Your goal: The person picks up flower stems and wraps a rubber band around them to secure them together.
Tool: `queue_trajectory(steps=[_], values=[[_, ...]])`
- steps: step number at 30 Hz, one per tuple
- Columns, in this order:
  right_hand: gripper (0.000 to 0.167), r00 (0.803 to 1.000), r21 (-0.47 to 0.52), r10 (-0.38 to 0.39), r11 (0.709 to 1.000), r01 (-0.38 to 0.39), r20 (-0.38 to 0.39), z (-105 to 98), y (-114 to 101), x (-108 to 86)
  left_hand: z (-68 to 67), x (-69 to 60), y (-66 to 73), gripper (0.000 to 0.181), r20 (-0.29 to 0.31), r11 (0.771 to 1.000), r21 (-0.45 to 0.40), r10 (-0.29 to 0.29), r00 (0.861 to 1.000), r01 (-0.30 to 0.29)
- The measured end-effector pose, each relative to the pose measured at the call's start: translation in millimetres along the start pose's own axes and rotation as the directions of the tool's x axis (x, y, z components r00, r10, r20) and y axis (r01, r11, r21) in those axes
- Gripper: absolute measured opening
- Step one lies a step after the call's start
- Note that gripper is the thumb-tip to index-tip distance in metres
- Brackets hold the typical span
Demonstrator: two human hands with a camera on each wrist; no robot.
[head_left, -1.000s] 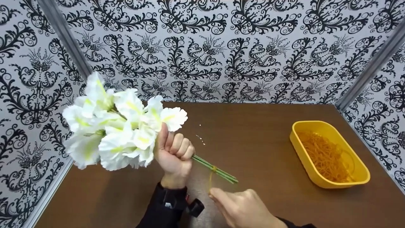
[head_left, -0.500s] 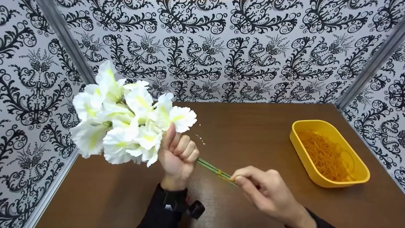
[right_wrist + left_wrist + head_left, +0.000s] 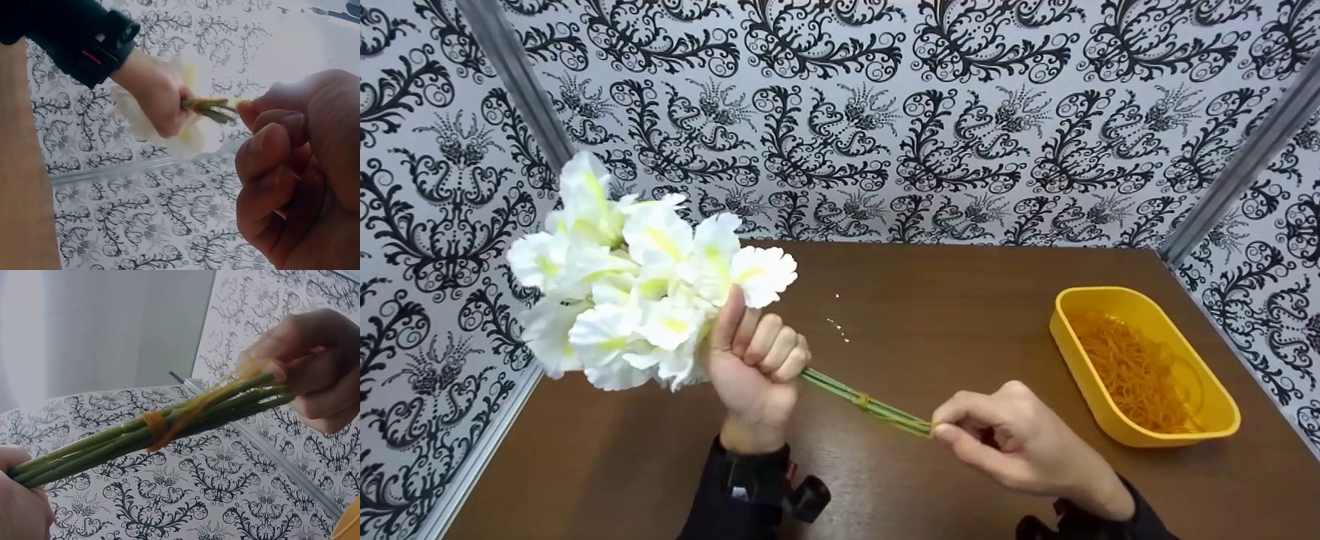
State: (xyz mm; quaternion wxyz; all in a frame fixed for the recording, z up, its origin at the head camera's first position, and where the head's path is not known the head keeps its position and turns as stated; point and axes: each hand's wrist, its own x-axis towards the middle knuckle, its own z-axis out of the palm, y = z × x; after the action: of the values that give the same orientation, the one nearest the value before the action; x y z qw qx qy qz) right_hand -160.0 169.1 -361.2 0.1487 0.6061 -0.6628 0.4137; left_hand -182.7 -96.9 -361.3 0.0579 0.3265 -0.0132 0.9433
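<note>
A bunch of white flowers (image 3: 637, 277) with yellow-streaked petals leans left, its green stems (image 3: 829, 383) slanting down to the right. My left hand (image 3: 757, 367) grips those stems just below the blooms, thumb up along them. An orange-yellow rubber band (image 3: 157, 431) is wound around the stems between my hands. From the winding, a loop of it stretches along the stems to their cut ends, where my right hand (image 3: 1027, 435) pinches it between thumb and fingertips. In the right wrist view, the stem ends (image 3: 219, 112) sit just beyond the pinching fingertips (image 3: 246, 109).
A yellow tub (image 3: 1222, 429) holding a heap of rubber bands (image 3: 1132, 375) stands at the right of the brown table (image 3: 945, 315). Small white specks (image 3: 838, 328) lie mid-table. Black-and-white patterned walls (image 3: 840, 135) enclose the back and sides.
My right hand has moved from below the stems, where it pulled the band downward, to the stem ends at the right. The bouquet shifted slightly right, then back left.
</note>
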Motion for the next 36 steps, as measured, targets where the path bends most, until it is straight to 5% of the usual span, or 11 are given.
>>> queue_trajectory(steps=[5, 13, 21, 30, 36], values=[[0.006, 1.0, -0.111, -0.025, 0.994, 0.025, -0.001, -5, 3, -0.7, -0.5, 0.6, 0.3, 0.056, -0.026, 0.999, -0.049, -0.024, 0.999, 0.023], [0.006, 0.999, -0.16, -0.038, 0.986, 0.042, 0.031, -8, 7, -3.7, -1.0, 0.6, 3.3, 0.055, -0.082, 0.995, -0.097, -0.016, 0.997, 0.008], [0.007, 0.999, -0.182, 0.025, 0.983, -0.019, 0.029, -6, 10, -7.6, -4.6, 2.0, 3.5, 0.054, -0.124, 0.988, -0.153, -0.03, 0.992, 0.011], [0.009, 1.0, -0.28, 0.022, 0.96, -0.015, 0.023, -1, 13, -7.1, -5.7, 1.6, -2.5, 0.054, -0.129, 0.98, -0.183, -0.097, 0.987, 0.072], [0.005, 1.0, -0.31, 0.017, 0.951, -0.017, -0.003, 11, 21, -4.7, -12.9, 0.2, -14.0, 0.056, -0.149, 0.983, -0.12, -0.158, 0.976, 0.141]])
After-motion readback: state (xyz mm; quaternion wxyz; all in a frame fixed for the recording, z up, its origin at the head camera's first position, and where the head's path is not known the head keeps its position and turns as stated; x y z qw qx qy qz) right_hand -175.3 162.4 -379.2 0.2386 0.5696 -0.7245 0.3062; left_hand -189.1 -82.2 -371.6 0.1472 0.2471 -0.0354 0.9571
